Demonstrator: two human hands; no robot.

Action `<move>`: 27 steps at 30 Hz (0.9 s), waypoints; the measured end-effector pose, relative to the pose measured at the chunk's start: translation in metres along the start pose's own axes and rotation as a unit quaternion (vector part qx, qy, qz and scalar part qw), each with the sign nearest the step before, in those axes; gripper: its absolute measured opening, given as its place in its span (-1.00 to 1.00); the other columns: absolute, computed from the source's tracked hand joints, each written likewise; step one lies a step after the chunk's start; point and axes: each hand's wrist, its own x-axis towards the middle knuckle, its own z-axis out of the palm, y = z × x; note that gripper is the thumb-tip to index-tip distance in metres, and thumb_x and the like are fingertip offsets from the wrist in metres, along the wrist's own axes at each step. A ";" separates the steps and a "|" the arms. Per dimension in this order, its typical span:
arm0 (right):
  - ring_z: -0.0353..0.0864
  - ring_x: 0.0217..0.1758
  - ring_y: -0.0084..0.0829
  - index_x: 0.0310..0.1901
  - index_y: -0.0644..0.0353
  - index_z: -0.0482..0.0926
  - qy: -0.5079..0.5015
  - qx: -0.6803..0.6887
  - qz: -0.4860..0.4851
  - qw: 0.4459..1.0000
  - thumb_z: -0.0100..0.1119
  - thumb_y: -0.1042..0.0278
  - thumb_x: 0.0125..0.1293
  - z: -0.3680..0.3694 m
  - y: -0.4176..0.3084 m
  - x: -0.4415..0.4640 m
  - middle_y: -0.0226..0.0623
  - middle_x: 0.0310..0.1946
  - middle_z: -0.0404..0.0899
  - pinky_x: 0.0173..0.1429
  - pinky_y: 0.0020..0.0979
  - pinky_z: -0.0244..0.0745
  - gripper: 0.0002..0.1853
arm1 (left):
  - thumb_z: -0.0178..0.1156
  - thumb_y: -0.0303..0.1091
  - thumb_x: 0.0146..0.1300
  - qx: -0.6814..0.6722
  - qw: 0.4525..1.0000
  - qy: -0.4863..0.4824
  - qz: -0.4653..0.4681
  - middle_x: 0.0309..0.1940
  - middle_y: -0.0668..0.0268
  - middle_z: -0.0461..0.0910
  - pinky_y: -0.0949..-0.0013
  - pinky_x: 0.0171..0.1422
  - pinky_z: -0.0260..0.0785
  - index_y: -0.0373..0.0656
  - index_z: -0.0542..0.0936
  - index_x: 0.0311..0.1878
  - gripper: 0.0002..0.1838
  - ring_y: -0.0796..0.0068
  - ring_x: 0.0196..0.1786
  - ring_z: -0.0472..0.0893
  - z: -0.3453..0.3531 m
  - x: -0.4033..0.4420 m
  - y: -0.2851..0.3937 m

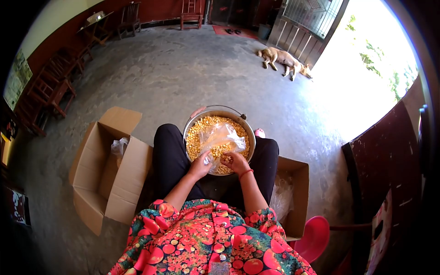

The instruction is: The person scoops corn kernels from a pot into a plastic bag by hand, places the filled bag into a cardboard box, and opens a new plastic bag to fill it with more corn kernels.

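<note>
A metal bucket (pixel 251 135) full of yellow corn kernels (pixel 198 129) stands between my knees. A clear plastic bag (pixel 223 133) lies over the kernels inside the bucket. My left hand (pixel 200 167) is closed on the near left edge of this bag, at the bucket's front rim. Beside it, my right hand (pixel 236 163), with a red bracelet at the wrist, is over the kernels near the front right rim. Its fingers are bent together, and yellow kernels show at the fingertips.
An open cardboard box (pixel 123 181) with a plastic bag (pixel 119 146) inside stands on my left. Another cardboard box (pixel 300 192) holds clear plastic on my right, near a pink plastic seat (pixel 314 236). A dog (pixel 284 59) lies by the open door. Wooden chairs (pixel 52 91) line the left wall.
</note>
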 end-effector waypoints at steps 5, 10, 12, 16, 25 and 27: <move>0.39 -0.10 -0.38 -0.15 0.28 0.42 -0.040 -0.475 -0.313 0.821 -0.01 0.44 0.12 -0.004 0.002 0.013 -0.25 -0.18 0.37 -0.07 -0.25 0.42 -0.76 | 0.14 -0.40 -0.06 -0.014 0.999 -0.016 -0.024 -0.16 0.09 0.48 0.37 0.00 0.29 -0.22 0.31 0.10 -0.44 0.28 -0.10 0.49 -0.002 0.000 0.003; 0.47 -0.21 -0.34 -0.19 0.16 0.50 0.033 -0.248 -0.196 0.948 -0.06 0.25 0.16 0.056 -0.021 -0.017 -0.40 -0.24 0.49 -0.18 -0.46 0.37 -0.74 | 0.15 -0.42 -0.07 -0.001 0.999 -0.022 -0.039 -0.05 0.01 0.42 0.36 0.09 0.24 -0.22 0.30 0.10 -0.43 0.24 0.01 0.44 -0.004 -0.002 0.010; 0.49 -0.29 -0.37 -0.21 0.13 0.51 0.027 -0.264 -0.176 0.948 -0.07 0.26 0.16 0.037 -0.021 -0.007 -0.45 -0.33 0.50 -0.22 -0.42 0.39 -0.76 | 0.16 -0.41 -0.07 0.003 0.999 -0.019 -0.035 -0.05 0.02 0.42 0.36 0.08 0.24 -0.22 0.30 0.10 -0.42 0.24 0.01 0.44 -0.003 -0.001 0.007; 0.55 -0.38 -0.21 -0.26 0.19 0.55 0.098 -0.556 -0.159 0.810 0.02 0.16 0.05 0.002 -0.008 0.013 -0.25 -0.38 0.56 -0.25 -0.28 0.44 -0.69 | 0.18 -0.38 -0.10 -0.006 1.000 -0.019 -0.023 -0.06 0.04 0.43 0.37 0.07 0.25 -0.22 0.29 0.11 -0.40 0.25 -0.01 0.45 -0.001 0.000 0.005; 0.49 -0.07 -0.17 -0.19 0.25 0.53 0.085 -0.818 -0.029 0.569 0.02 0.13 -0.02 0.024 0.017 0.006 -0.04 -0.18 0.50 -0.01 -0.27 0.37 -0.59 | 0.16 -0.40 -0.13 -0.018 0.998 0.020 0.051 -0.10 -0.02 0.44 0.31 0.03 0.28 -0.23 0.27 0.10 -0.39 0.14 -0.02 0.45 0.000 0.000 0.000; 0.48 -0.07 -0.16 -0.17 0.24 0.52 0.068 -0.825 -0.009 0.561 0.03 0.11 -0.03 0.025 0.017 0.010 -0.04 -0.17 0.49 0.00 -0.27 0.36 -0.57 | 0.15 -0.44 -0.12 -0.032 0.997 0.032 0.056 -0.09 0.07 0.44 0.37 0.03 0.28 -0.25 0.27 0.10 -0.39 0.25 -0.04 0.45 0.001 0.002 -0.003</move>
